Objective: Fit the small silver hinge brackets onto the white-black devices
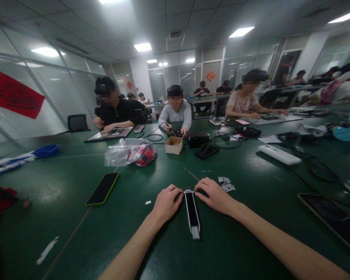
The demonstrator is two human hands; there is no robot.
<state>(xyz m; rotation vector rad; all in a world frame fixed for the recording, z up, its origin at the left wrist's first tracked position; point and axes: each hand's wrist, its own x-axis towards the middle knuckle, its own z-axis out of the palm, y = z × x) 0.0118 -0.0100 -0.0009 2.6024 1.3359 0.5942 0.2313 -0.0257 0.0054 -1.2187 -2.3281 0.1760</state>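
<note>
A narrow black bar with a white rim [192, 213] lies lengthwise on the green table [134, 241], straight in front of me. My left hand [167, 201] is curled, its fingertips pinching the bar's far end from the left. My right hand [214, 194] pinches the same end from the right. Two small metal hinges [226, 184] lie just beyond my right hand.
A black phone with a green edge [103, 188] lies to the left. Beyond are a clear bag with red parts [132, 152], a small cardboard box [174, 145], a black stand [206, 151], a white remote [279, 154] and a dark tablet [332, 221] at right. Several people work across the table.
</note>
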